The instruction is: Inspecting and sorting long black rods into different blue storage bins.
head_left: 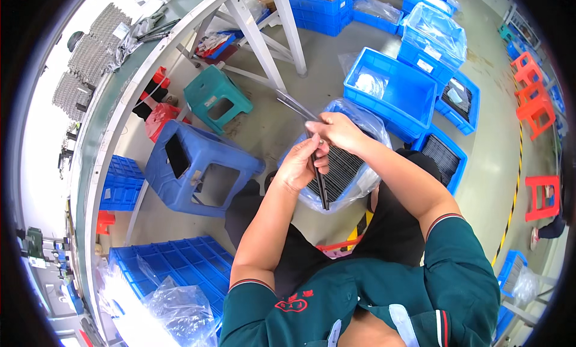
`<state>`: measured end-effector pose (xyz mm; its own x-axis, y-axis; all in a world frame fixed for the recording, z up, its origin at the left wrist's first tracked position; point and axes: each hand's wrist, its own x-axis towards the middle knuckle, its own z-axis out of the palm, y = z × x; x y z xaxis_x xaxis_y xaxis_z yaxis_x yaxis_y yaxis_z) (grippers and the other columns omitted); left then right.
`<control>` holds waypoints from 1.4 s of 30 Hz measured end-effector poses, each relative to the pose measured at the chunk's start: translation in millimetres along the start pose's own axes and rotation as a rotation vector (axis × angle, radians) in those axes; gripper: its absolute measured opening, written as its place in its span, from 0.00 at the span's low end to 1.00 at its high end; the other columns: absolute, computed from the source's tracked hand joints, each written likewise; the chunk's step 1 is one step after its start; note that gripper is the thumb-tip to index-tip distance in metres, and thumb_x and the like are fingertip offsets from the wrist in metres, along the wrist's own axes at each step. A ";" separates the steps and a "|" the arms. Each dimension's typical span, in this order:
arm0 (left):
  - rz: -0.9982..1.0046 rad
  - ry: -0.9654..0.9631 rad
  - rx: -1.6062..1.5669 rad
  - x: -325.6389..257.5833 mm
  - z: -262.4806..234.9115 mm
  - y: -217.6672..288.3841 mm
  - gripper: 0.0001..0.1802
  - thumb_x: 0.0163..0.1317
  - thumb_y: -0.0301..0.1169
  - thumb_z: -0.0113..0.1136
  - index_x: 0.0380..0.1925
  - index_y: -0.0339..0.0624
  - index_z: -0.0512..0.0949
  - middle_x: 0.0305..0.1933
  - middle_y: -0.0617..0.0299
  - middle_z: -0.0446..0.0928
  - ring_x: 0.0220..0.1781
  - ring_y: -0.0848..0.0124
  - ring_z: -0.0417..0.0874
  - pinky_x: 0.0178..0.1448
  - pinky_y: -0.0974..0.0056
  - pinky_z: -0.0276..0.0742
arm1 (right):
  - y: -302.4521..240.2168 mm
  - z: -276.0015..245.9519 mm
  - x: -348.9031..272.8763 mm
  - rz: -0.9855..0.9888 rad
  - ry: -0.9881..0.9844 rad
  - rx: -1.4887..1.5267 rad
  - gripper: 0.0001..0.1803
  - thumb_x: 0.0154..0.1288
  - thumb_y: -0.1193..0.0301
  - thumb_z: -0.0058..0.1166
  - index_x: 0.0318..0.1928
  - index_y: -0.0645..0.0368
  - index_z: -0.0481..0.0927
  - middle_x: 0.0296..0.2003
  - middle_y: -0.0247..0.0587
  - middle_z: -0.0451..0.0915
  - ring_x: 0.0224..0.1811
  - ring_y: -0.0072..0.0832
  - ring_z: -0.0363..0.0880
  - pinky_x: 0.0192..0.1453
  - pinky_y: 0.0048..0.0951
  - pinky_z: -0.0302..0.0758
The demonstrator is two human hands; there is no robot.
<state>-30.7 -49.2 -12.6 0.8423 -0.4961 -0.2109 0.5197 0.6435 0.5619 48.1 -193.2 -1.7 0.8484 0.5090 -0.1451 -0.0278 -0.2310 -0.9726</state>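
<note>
Both of my hands are up in front of me, close together above a plastic-lined crate (373,178) that holds many thin black rods (337,174) lying side by side. My left hand (302,162) is closed around slim black rods (323,194) whose lower ends point down toward me. Fingers of my right hand (339,131) pinch dark rods (294,104) that slant up and to the left. The fingertips nearly meet, and where the rods cross there is hidden. I cannot tell how many rods each hand has.
Left of me stands a blue stool (225,161) with a black phone-like slab (177,156) on it, and a green stool (207,89) beyond. Blue crates (390,101) are stacked ahead and right. A white-framed workbench (114,113) curves along the left; blue crates (180,263) sit lower left.
</note>
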 end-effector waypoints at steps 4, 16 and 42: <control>0.203 0.282 0.028 -1.2 0.0 9.5 0.17 0.63 0.44 0.56 0.26 0.41 0.75 0.22 0.68 0.66 0.23 0.73 0.68 0.29 0.62 0.71 | -16.2 -5.0 -14.2 0.018 0.029 -0.031 0.12 0.68 0.63 0.45 0.33 0.60 0.70 0.20 0.37 0.73 0.15 0.18 0.66 0.19 0.21 0.62; 0.559 0.431 -0.162 0.0 -10.0 32.2 0.19 0.65 0.46 0.52 0.34 0.39 0.73 0.24 0.68 0.62 0.23 0.76 0.62 0.29 0.68 0.63 | -35.0 -3.1 -48.6 0.154 -0.173 0.144 0.05 0.66 0.71 0.45 0.38 0.58 0.66 0.19 0.36 0.73 0.12 0.16 0.63 0.14 0.18 0.56; 0.228 0.305 0.217 10.2 13.7 -1.5 0.17 0.65 0.43 0.54 0.23 0.43 0.72 0.16 0.72 0.64 0.13 0.82 0.53 0.18 0.74 0.47 | -28.2 -12.4 -11.6 0.169 -0.051 0.601 0.12 0.62 0.61 0.57 0.35 0.57 0.75 0.14 0.22 0.61 0.12 0.12 0.55 0.14 0.16 0.51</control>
<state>-24.9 -63.2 -4.6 0.9526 -0.1395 -0.2705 0.3010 0.5633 0.7695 45.6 -202.9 29.6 0.7804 0.5488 -0.2996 -0.4642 0.1876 -0.8657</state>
